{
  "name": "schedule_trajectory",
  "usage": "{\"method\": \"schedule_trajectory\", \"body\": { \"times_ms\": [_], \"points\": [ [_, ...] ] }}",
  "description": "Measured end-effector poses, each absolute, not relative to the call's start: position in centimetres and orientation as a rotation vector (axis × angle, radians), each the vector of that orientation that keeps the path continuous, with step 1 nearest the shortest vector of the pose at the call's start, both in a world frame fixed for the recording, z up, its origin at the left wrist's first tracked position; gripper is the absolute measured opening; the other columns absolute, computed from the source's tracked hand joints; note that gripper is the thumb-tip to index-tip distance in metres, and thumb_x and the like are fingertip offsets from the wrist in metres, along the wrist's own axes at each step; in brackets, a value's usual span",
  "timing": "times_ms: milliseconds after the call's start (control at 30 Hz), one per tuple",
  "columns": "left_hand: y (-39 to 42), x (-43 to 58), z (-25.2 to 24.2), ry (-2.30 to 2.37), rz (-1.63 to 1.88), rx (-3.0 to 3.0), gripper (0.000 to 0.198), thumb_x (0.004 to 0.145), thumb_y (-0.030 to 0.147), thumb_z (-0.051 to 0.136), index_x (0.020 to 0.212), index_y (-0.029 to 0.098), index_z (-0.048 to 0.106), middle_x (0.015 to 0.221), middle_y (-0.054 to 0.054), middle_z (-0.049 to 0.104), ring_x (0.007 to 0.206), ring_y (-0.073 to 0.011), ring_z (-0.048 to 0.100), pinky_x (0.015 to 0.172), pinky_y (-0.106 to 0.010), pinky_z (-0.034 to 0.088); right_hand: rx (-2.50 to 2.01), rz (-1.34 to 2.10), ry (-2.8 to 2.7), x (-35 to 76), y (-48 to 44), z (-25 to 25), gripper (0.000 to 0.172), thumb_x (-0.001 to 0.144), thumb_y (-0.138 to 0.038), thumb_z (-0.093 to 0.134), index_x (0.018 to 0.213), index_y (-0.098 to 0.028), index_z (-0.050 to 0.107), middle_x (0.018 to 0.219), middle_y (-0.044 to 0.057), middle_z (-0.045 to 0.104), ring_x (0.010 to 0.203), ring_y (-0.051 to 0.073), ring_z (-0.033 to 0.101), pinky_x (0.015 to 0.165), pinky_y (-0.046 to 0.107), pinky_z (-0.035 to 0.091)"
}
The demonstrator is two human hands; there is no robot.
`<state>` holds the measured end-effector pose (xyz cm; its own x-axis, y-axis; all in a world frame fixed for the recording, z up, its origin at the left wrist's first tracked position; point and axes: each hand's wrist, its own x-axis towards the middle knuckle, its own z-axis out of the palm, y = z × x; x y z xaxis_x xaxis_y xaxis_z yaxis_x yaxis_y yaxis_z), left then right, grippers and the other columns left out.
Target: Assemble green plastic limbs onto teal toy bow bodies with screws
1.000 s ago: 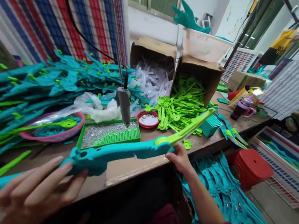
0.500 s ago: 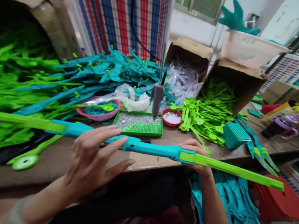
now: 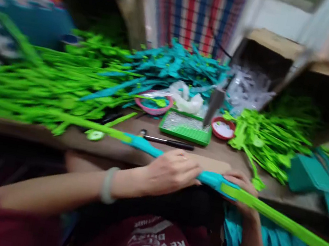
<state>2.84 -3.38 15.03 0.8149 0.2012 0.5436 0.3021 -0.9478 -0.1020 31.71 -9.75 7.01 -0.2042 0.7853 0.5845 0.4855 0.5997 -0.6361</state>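
Observation:
A long plastic piece (image 3: 211, 178) with a blue middle and bright green arms at both ends lies across in front of me, above the table's front edge. My left hand (image 3: 170, 170) is wrapped over its blue middle, fingers closed and pointing right. Farther right, my right hand (image 3: 247, 207) grips the piece where blue meets green; its thumb side shows above and part of the hand is hidden behind the piece. Just beyond lies a slim metal tool with a black handle (image 3: 179, 145). Behind it sits a green tray (image 3: 207, 140) of small metal parts.
A grey power screwdriver (image 3: 214, 106) hangs over the tray. Beside it are a red bowl (image 3: 222, 135) and a pink bowl (image 3: 166, 110). Green pieces (image 3: 46, 85) pile up left, blue pieces (image 3: 174, 65) behind. A cardboard box (image 3: 274, 40) and a teal basket (image 3: 308, 176) stand right.
My left hand went from spread fingers resting by the piece to closed around its middle, farther right along it. The piece now slopes down to the right. My view has turned left.

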Motion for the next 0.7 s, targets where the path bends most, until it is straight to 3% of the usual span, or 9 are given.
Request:
{"method": "schedule_trajectory", "body": {
  "times_ms": [100,167,233,333,433,533,600,700],
  "points": [
    [-5.3,1.8,13.7,-0.304,-0.894,-2.889,0.019,0.102,0.023,0.051,0.113,0.021,0.066,0.104,-0.006,0.076,0.097,-0.0187,0.069,0.088,-0.034,0.049,-1.053,0.359,-1.844,33.6,-10.2,6.0,0.033,0.084,-0.045,0.074,0.115,-0.035,0.073,0.103,0.007,0.074,0.090,0.028,0.073,0.074,0.040,0.062],
    [-7.5,0.9,11.6,-0.337,-1.150,-3.068,0.017,0.099,0.021,0.054,0.109,0.025,0.066,0.102,-0.004,0.076,0.099,-0.0178,0.069,0.087,-0.033,0.050,-1.045,0.381,-1.811,35.0,-10.4,4.5,0.030,0.083,-0.046,0.073,0.111,-0.035,0.074,0.102,0.008,0.073,0.089,0.030,0.073,0.073,0.042,0.062],
    [-9.7,0.1,8.8,-0.905,-1.809,-3.144,0.012,0.097,0.029,0.057,0.096,0.022,0.066,0.086,-0.004,0.073,0.080,-0.0161,0.068,0.075,-0.031,0.052,-1.069,0.409,-1.772,36.0,-10.6,2.6,0.027,0.084,-0.046,0.072,0.108,-0.033,0.074,0.102,0.008,0.073,0.088,0.030,0.073,0.074,0.041,0.062],
    [-11.3,-0.8,5.4,-1.967,-2.970,-2.713,0.029,0.090,0.044,0.069,0.109,0.022,0.066,0.101,-0.006,0.071,0.084,-0.0155,0.068,0.073,-0.028,0.052,-1.133,0.443,-1.774,36.0,-10.5,0.3,0.026,0.084,-0.044,0.071,0.103,-0.027,0.075,0.103,0.008,0.072,0.088,0.027,0.073,0.076,0.036,0.061],
    [-10.4,-1.6,4.4,-1.930,-3.703,-2.177,0.053,0.079,0.055,0.080,0.121,0.026,0.068,0.117,-0.007,0.070,0.107,-0.0222,0.067,0.093,-0.036,0.053,-1.141,0.522,-1.772,33.8,-9.7,-0.2,0.024,0.085,-0.043,0.071,0.098,-0.023,0.075,0.098,0.007,0.072,0.086,0.024,0.072,0.073,0.031,0.059],
    [-8.9,-2.8,4.7,-1.740,-3.710,-2.027,0.052,0.074,0.055,0.084,0.112,0.022,0.073,0.116,-0.008,0.072,0.112,-0.0260,0.066,0.101,-0.039,0.050,-1.065,0.677,-1.744,30.0,-8.7,0.1,0.026,0.085,-0.046,0.069,0.093,-0.022,0.074,0.093,0.008,0.071,0.082,0.023,0.071,0.071,0.032,0.059],
    [-8.6,-4.4,4.8,-1.770,-3.649,-1.936,0.051,0.063,0.048,0.093,0.101,0.019,0.076,0.112,-0.009,0.074,0.108,-0.0279,0.067,0.095,-0.038,0.053,-1.042,0.837,-1.705,27.2,-8.4,0.0,0.032,0.085,-0.050,0.066,0.095,-0.021,0.074,0.092,0.008,0.071,0.082,0.024,0.070,0.071,0.033,0.058],
    [-9.4,-9.0,5.0,-1.861,-3.567,-1.677,0.050,0.049,0.038,0.100,0.085,0.015,0.074,0.089,-0.006,0.076,0.089,-0.0260,0.071,0.079,-0.036,0.058,-1.028,1.038,-1.566,23.0,-8.9,0.0,0.040,0.085,-0.052,0.066,0.107,-0.018,0.071,0.093,0.009,0.071,0.086,0.025,0.069,0.075,0.036,0.058]
  ]
}}
